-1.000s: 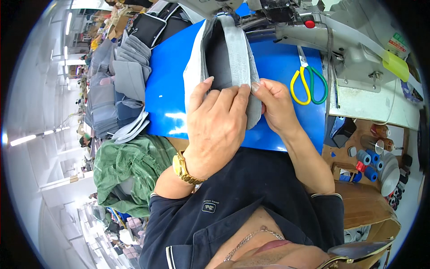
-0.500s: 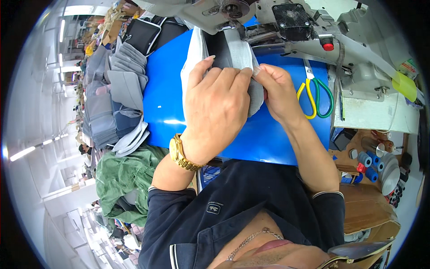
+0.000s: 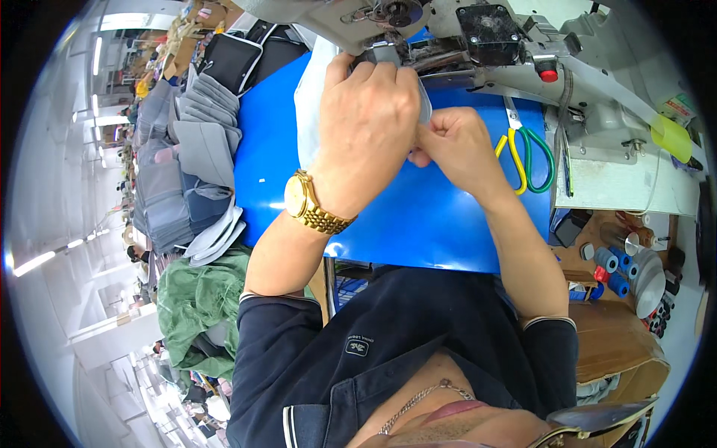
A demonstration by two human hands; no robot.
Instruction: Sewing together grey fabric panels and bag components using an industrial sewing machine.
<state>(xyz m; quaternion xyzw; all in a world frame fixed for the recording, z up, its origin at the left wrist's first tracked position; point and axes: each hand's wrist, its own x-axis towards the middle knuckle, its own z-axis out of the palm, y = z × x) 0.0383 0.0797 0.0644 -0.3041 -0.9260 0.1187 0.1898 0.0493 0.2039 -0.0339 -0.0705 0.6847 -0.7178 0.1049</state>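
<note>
Blue tabletop (image 3: 418,224); whitish fabric (image 3: 308,112), mostly hidden.

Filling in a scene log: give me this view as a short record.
Left grip: over the pale fabric piece, fingertips hidden
Right grip: fingers curled, near the piece's right edge; contact unclear
Machine: sewing machine, beyond the hands
Surface: blue tabletop
Tool: scissors, yellow and green handles, on the tabletop's right
Left side: stacked grey pieces

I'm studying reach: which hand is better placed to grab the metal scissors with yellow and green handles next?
Probably the right hand: it is nearer the scissors, just rightward; the left hand is farther away, over pale grey fabric.
</note>
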